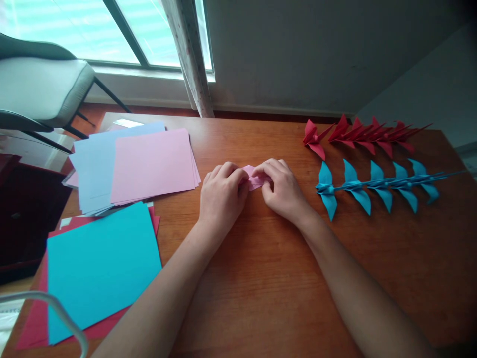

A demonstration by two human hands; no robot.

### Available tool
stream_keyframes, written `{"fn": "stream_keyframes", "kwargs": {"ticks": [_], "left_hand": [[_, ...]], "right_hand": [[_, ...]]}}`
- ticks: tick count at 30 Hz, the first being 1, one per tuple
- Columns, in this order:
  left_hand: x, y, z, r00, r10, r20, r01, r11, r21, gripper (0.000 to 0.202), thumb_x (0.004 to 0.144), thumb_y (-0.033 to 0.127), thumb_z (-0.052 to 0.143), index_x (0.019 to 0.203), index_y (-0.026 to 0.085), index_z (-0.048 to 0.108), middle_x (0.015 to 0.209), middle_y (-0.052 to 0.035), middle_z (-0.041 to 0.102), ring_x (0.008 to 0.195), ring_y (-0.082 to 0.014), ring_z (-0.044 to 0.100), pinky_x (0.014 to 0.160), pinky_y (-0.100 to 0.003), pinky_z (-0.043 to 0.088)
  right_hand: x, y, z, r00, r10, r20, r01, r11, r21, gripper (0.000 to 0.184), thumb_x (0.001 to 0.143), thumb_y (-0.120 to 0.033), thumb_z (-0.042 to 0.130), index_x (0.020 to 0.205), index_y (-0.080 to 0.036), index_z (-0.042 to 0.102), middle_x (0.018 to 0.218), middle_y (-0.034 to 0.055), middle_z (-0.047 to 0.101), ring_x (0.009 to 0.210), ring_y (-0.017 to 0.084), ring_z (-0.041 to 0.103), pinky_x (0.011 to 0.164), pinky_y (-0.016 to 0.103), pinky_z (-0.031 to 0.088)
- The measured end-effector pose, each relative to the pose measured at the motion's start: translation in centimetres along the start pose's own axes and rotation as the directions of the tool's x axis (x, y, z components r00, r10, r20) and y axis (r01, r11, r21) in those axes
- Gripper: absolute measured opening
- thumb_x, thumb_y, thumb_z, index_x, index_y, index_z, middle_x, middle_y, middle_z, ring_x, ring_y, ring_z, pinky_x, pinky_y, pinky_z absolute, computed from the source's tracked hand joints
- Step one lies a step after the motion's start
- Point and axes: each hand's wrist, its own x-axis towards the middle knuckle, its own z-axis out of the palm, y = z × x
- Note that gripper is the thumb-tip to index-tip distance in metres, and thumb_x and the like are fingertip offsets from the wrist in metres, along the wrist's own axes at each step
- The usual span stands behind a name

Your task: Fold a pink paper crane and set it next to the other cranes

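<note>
A small piece of folded pink paper (255, 183) lies at the middle of the table, between my two hands. My left hand (225, 193) is closed, its thumb and fingers pinching the paper's left end. On the other side my right hand (279, 186) has its thumb and index finger bent onto the right end. My fingers cover much of the paper, so the exact folds are hidden. To the right lie a row of folded blue paper cranes (367, 185) and, behind it, a row of red paper cranes (368, 136).
Pink sheets (152, 166) and pale blue sheets (95, 174) are stacked at the left. Nearer me, a turquoise sheet (102, 268) covers red sheets (37, 318). A grey cable (55, 303) crosses the lower left corner. A chair (40, 84) stands beyond the wooden table (238, 298).
</note>
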Motion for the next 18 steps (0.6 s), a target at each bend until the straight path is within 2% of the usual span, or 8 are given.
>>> {"fn": "stream_keyframes", "kwargs": {"ticks": [3,5,10,18], "left_hand": [[0.01,-0.04,-0.03,1.000,-0.005,0.011,0.005,1.000,-0.003,0.007,0.092,0.022,0.062,0.087,0.022,0.067,0.099,-0.0057,0.068,0.091,-0.0234,0.061,0.081,-0.037,0.047],[0.02,-0.02,-0.07,1.000,-0.004,0.017,0.004,1.000,-0.005,0.006,0.092,0.022,0.062,0.087,0.022,0.067,0.100,-0.0057,0.069,0.092,-0.0236,0.062,0.081,-0.038,0.047],[0.00,0.03,-0.09,1.000,-0.001,0.012,0.001,1.000,-0.004,0.009,0.094,0.025,0.061,0.089,0.021,0.067,0.099,-0.0063,0.069,0.092,-0.0239,0.061,0.081,-0.038,0.048],[0.08,-0.83,0.09,0.998,0.062,0.013,-0.061,0.996,-0.071,0.014,0.092,0.015,0.055,0.091,0.020,0.068,0.098,-0.0074,0.067,0.091,-0.0227,0.059,0.084,-0.037,0.051]], "right_hand": [[0.04,-0.01,-0.09,1.000,0.004,-0.020,-0.003,0.999,0.039,0.038,0.072,0.005,0.044,0.090,-0.024,0.061,0.095,0.0051,0.067,0.095,0.025,0.058,0.086,0.037,0.047],[0.05,-0.07,0.04,0.999,0.023,-0.042,-0.020,0.997,0.073,0.033,0.076,0.002,0.046,0.090,-0.024,0.061,0.094,0.0049,0.067,0.094,0.024,0.058,0.086,0.037,0.047],[-0.05,0.08,0.71,0.999,0.000,-0.045,-0.001,1.000,-0.030,0.006,0.089,-0.019,0.059,0.093,-0.023,0.063,0.096,0.0067,0.067,0.093,0.026,0.055,0.086,0.040,0.045],[-0.03,0.28,0.71,0.999,-0.007,-0.033,0.006,1.000,-0.024,0.009,0.093,-0.022,0.059,0.100,-0.024,0.065,0.098,0.0066,0.068,0.094,0.026,0.057,0.085,0.039,0.045]]}}
